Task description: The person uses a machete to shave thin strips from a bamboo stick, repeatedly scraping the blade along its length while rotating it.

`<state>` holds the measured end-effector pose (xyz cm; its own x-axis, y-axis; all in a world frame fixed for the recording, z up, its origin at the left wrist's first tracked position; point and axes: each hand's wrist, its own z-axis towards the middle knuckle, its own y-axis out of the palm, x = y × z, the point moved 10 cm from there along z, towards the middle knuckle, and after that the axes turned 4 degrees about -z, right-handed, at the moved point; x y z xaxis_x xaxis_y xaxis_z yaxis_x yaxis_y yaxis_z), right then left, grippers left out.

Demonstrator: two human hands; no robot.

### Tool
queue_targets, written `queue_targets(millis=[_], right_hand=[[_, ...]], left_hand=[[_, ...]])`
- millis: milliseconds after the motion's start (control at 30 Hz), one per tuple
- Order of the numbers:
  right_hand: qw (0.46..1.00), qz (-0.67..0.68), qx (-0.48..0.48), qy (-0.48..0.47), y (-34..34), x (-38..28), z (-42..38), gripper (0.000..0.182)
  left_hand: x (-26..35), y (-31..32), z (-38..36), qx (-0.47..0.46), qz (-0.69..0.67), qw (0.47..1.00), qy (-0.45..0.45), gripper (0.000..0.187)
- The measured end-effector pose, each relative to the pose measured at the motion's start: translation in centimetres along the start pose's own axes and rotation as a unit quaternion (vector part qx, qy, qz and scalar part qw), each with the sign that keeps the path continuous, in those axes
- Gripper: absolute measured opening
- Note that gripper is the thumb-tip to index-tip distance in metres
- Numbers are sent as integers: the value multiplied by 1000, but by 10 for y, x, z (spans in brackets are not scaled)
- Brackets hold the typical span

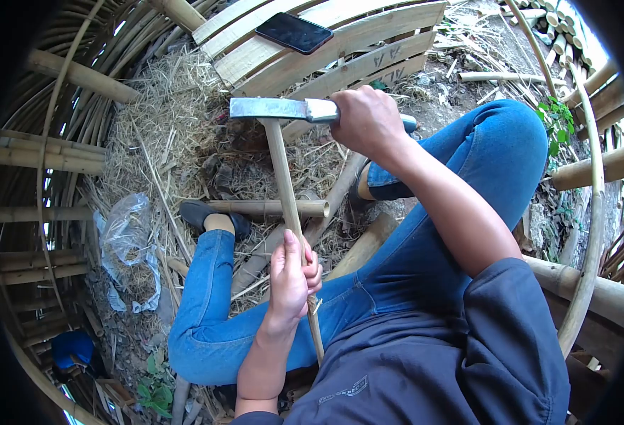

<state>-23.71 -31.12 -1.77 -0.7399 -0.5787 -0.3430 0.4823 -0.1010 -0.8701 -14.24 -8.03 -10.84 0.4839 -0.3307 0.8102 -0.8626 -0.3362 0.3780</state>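
My right hand [369, 122] is closed around the handle of a knife with a broad, square-ended metal blade [268, 108]. Pale wrapping covers the part just before my fingers, and a teal handle end shows past my palm. The blade lies across the upper end of a slim bamboo stick [281, 163], its lower edge right at the tip. Lower down, my left hand [292, 278] wraps round this stick, thumb pointing up along it. The stick's lower end slants across my jeans towards my lap, with a small splinter standing out below the hand.
A phone [294, 32] rests on a slatted wooden crate [354, 44] ahead. Cut bamboo poles [269, 207] lie between my legs, with straw [160, 106] around. At left are a clear plastic bag [126, 228] and a bamboo wall [50, 152]. Bamboo rails [595, 294] stand at right.
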Motion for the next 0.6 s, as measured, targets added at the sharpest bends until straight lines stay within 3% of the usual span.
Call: queue_targets(millis=[167, 433, 600], right_hand=[[999, 53, -2, 5, 6, -3, -7, 15], [982, 50, -122, -138, 31, -61, -37, 15], [978, 61, -128, -152, 51, -62, -43, 12]], left_hand=[[17, -20, 5, 39, -12, 999, 11, 46], [22, -22, 8, 20, -51, 998, 12, 45], [6, -25, 10, 16, -74, 997, -9, 45]])
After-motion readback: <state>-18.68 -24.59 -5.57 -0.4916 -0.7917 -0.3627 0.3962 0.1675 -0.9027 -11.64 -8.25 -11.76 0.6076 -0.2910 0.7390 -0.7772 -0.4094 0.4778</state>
